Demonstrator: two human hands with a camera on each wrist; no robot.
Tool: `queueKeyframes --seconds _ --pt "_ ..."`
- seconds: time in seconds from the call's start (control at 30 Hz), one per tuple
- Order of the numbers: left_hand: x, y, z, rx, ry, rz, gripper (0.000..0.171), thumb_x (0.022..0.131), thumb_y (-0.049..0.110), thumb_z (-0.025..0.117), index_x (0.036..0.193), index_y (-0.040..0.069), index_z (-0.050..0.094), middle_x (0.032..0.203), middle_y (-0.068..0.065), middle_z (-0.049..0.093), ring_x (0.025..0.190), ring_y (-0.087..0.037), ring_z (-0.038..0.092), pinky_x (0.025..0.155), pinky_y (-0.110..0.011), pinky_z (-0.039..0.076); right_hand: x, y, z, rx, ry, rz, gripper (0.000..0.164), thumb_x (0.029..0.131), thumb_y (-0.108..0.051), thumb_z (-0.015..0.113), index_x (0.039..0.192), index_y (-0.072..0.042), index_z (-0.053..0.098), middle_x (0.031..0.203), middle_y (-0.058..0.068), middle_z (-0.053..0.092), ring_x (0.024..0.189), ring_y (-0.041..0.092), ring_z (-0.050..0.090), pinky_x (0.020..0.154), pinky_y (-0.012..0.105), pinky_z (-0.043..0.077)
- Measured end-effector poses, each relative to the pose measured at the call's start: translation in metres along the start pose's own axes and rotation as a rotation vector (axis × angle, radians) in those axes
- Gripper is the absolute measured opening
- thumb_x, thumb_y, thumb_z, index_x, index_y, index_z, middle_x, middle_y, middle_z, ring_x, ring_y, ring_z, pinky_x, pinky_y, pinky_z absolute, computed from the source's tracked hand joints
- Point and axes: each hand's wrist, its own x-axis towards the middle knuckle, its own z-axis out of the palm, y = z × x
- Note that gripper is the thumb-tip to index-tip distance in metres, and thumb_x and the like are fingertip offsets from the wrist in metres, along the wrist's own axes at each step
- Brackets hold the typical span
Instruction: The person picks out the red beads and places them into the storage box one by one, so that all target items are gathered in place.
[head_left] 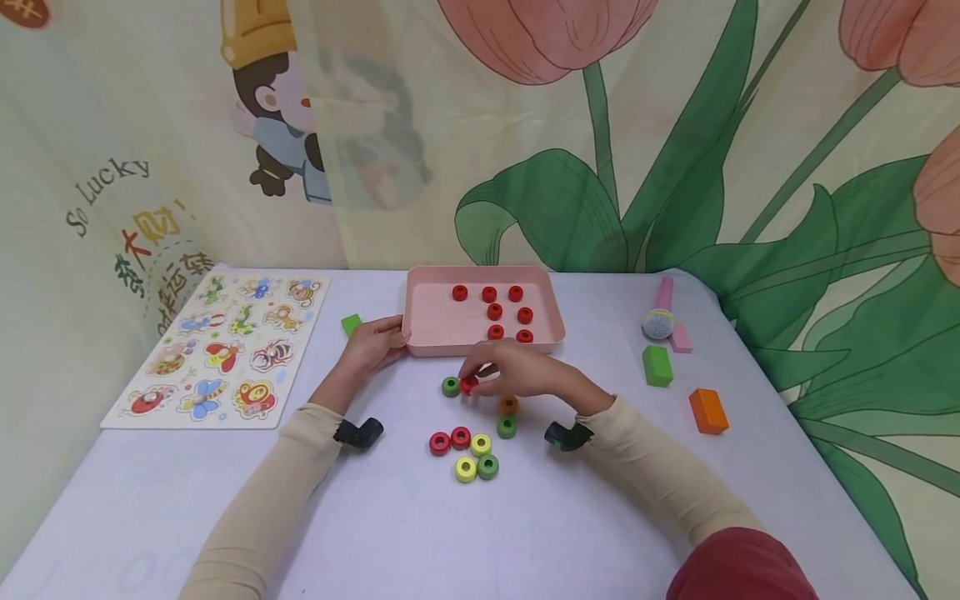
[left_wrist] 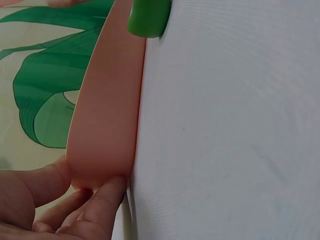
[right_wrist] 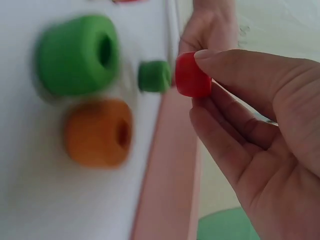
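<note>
My right hand (head_left: pixel 517 368) pinches a red bead (right_wrist: pixel 192 75) between thumb and fingers, just in front of the pink tray (head_left: pixel 442 351). With thumb at the rim and fingers against the outer wall, my left hand (left_wrist: pixel 75 205) holds the tray's near left corner. Several red beads (head_left: pixel 494 312) lie inside the tray, mostly on its right side. A green bead (head_left: pixel 451 387) rests on the table beside the pinched one. Below my right hand are an orange bead (head_left: pixel 508 405) and another green bead (head_left: pixel 506 427).
Nearer the front lies a cluster of red, yellow and green beads (head_left: pixel 466 470). An insect picture board (head_left: pixel 217 358) lies at left, with a green block (head_left: pixel 350 324) behind my left hand. At right are a toy microphone (head_left: pixel 659 321), a green block (head_left: pixel 657 367) and an orange block (head_left: pixel 708 411).
</note>
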Motion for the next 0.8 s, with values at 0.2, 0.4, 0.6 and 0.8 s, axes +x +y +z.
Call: queueKeyframes --seconds 0.2,0.4,0.6,0.8 --pt "0.0 -0.001 -0.002 -0.014 -0.001 -0.003 0.053 0.099 -0.003 0.051 0.149 -0.003 0.035 0.15 -0.023 0.037 0.134 -0.034 0.043 0.107 -0.041 0.04 0.016 0.004 -0.025 -0.009 0.082 -0.039 0.026 0.087 -0.009 0.076 0.113 -0.008 0.072 0.104 -0.004 0.066 0.099 0.012 0.063 0.089 0.024 0.053" --pt "0.001 0.0 -0.002 -0.006 0.004 -0.013 0.053 0.099 -0.003 0.052 0.15 -0.002 0.036 0.15 -0.022 0.038 0.133 -0.033 0.043 0.107 -0.041 0.04 0.039 0.014 -0.047 -0.05 0.141 0.009 0.027 0.088 -0.008 0.075 0.115 -0.005 0.072 0.104 0.0 0.066 0.098 0.014 0.063 0.083 0.023 0.055" --pt "0.0 0.0 -0.001 -0.012 0.007 -0.029 0.054 0.099 -0.003 0.053 0.15 -0.002 0.036 0.151 -0.022 0.038 0.133 -0.033 0.044 0.107 -0.04 0.041 0.065 0.032 -0.054 -0.065 0.129 0.079 0.03 0.089 -0.01 0.074 0.118 -0.003 0.071 0.106 0.002 0.067 0.098 0.016 0.062 0.078 0.022 0.056" --pt "0.002 -0.002 -0.001 -0.03 -0.002 -0.004 0.053 0.099 -0.005 0.052 0.149 -0.005 0.035 0.15 -0.024 0.037 0.133 -0.034 0.043 0.107 -0.041 0.04 0.084 0.046 -0.055 -0.004 0.132 0.137 0.027 0.089 -0.009 0.074 0.116 -0.005 0.071 0.107 0.003 0.066 0.095 0.018 0.062 0.076 0.025 0.056"
